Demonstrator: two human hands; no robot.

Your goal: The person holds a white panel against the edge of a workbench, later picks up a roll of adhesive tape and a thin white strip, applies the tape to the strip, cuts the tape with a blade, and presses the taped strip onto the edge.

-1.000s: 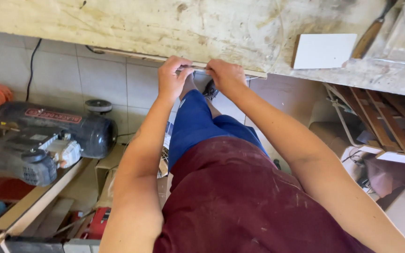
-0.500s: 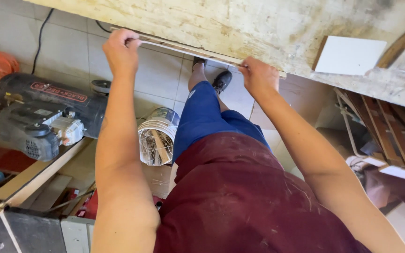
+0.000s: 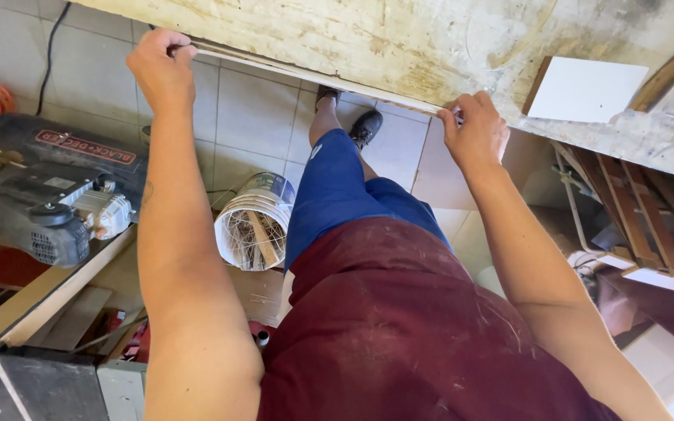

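A long thin pale strip (image 3: pixel 313 72) runs along the front edge of a stained, worn workbench top (image 3: pixel 399 39). My left hand (image 3: pixel 157 66) pinches the strip at its left end. My right hand (image 3: pixel 476 134) presses on it at its right end, against the bench edge. Both arms are stretched out and spread wide apart. Below them I see my dark red apron, my blue trousers and my black shoes on the tiled floor.
A white rectangular panel (image 3: pixel 587 90) lies on the bench at the right beside a wooden handle (image 3: pixel 668 74). A black power tool (image 3: pixel 48 187) sits at the left, a white bucket (image 3: pixel 255 222) of scraps stands on the floor, and wooden frames (image 3: pixel 641 210) lean at the right.
My hands were close together at the middle of the bench edge. They have slid apart along the strip, the left going far left and the right going right.
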